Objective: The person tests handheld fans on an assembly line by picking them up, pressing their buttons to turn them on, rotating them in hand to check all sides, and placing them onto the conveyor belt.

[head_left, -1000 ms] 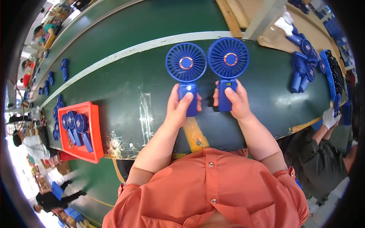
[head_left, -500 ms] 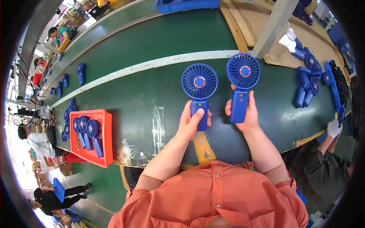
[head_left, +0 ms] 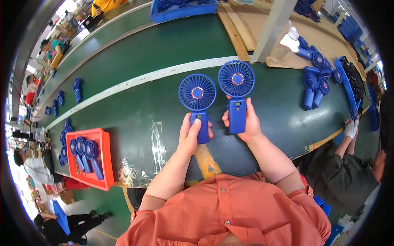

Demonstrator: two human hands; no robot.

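Two blue handheld fans are held upright side by side above the green table. My left hand (head_left: 190, 133) is wrapped round the handle of the left fan (head_left: 197, 93), its thumb lying on the front below a small lit display. In my right hand (head_left: 250, 124) is the handle of the right fan (head_left: 237, 79), gripped from its sides and back, with its front and lit display uncovered. The right fan stands slightly higher. Both round grilles face me, each with an orange ring at its centre. The blades' motion cannot be made out.
A red tray (head_left: 107, 162) with several blue fans stands at the left table edge. More fans (head_left: 312, 84) lie in a heap at the right, beside a blue bin (head_left: 347, 88) of dark parts. A white post (head_left: 274, 30) rises behind. A co-worker's gloved hand (head_left: 351, 128) is at the right edge.
The whole view has shifted, so the table's things sit farther left. My two fans have come slightly closer together. The co-worker's hands at the right have moved; both grips of mine stay closed.
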